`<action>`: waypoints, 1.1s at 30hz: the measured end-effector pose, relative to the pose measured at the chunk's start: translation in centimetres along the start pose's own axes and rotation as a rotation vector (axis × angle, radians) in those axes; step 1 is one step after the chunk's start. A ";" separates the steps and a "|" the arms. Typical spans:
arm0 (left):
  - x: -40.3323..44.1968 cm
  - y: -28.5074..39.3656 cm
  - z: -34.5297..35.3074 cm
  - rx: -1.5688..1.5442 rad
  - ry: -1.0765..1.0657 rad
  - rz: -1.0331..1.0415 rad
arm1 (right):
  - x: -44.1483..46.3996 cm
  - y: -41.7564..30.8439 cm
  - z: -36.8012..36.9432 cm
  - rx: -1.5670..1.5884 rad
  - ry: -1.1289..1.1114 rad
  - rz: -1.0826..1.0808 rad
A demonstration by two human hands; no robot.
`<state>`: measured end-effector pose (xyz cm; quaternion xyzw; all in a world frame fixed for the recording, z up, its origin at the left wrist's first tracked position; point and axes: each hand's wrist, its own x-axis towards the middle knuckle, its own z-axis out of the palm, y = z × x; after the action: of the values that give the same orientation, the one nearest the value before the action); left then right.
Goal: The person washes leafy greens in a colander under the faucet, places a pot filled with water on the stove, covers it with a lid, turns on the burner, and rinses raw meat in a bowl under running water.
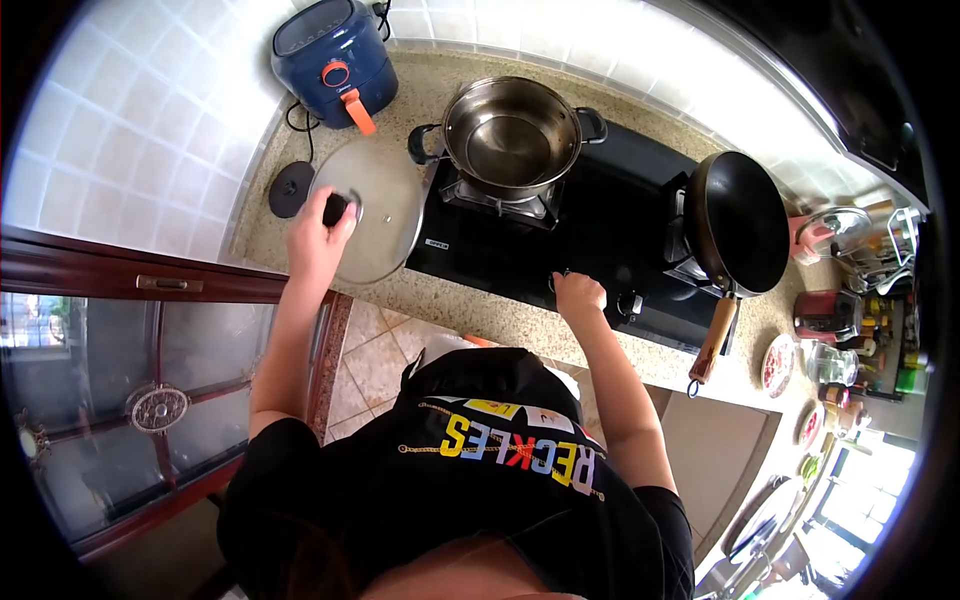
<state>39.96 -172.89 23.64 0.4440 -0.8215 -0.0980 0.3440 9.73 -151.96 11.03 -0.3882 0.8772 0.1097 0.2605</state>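
My left hand (325, 232) grips the black knob of a round glass lid (378, 225), which is over the counter left of the stove; whether it rests there I cannot tell. My right hand (580, 296) is closed around a control knob (560, 281) at the front of the black gas stove (600, 215); the fingers hide most of that knob. Uncovered on the left burner stands a steel pot (512, 140) with two black handles, its shiny inside showing. A second stove knob (629, 304) sits to the right of my right hand.
A dark wok (742, 225) stands on the right burner, its wooden handle (712, 340) reaching past the counter's front edge. A blue air fryer (333, 62) is in the back left corner, near a black round disc (291, 190). Plates of food (778, 364) and jars (832, 364) line the right side.
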 end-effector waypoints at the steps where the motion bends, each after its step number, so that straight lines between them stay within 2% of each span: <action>1: 1.4 1.8 -0.6 -0.060 -0.016 0.038 | 0.1 0.1 0.2 -0.015 -0.014 -0.041; 3: 4.0 4.5 -0.2 -0.132 -0.056 0.124 | 0.5 0.2 0.6 -0.032 -0.025 -0.079; 8: 9.7 8.8 5.3 -0.104 -0.194 0.367 | 0.8 -0.1 0.4 -0.016 -0.101 -0.001; 10: 11.4 10.0 7.7 -0.101 -0.329 0.392 | 0.9 -0.1 0.4 -0.010 -0.088 0.004; 11: 12.0 10.4 9.0 -0.108 -0.330 0.430 | 0.9 -0.1 0.4 -0.014 -0.088 -0.012; 14: 13.5 11.3 11.8 -0.017 -0.443 0.363 | 1.3 0.0 0.7 0.017 -0.094 0.021; 19: 14.7 11.0 14.4 -0.027 -0.466 0.399 | 1.8 -0.1 0.9 0.001 -0.106 0.039; 24: 15.1 12.0 14.3 0.015 -0.593 0.402 | 2.1 -0.1 1.1 -0.025 -0.095 0.011; 28: 15.2 12.0 14.8 0.008 -0.615 0.397 | 1.6 -0.4 0.4 -0.049 -0.078 0.001; 30: 15.5 11.6 15.8 -0.001 -0.572 0.481 | 1.4 -0.7 -0.1 -0.035 -0.100 0.029; 33: 15.3 11.6 16.1 0.044 -0.548 0.493 | 1.4 -0.9 -0.3 -0.028 -0.113 0.056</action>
<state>16.13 -180.58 24.36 0.1970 -0.9674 -0.1099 0.1148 9.49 -153.50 10.54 -0.3604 0.8698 0.1510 0.3012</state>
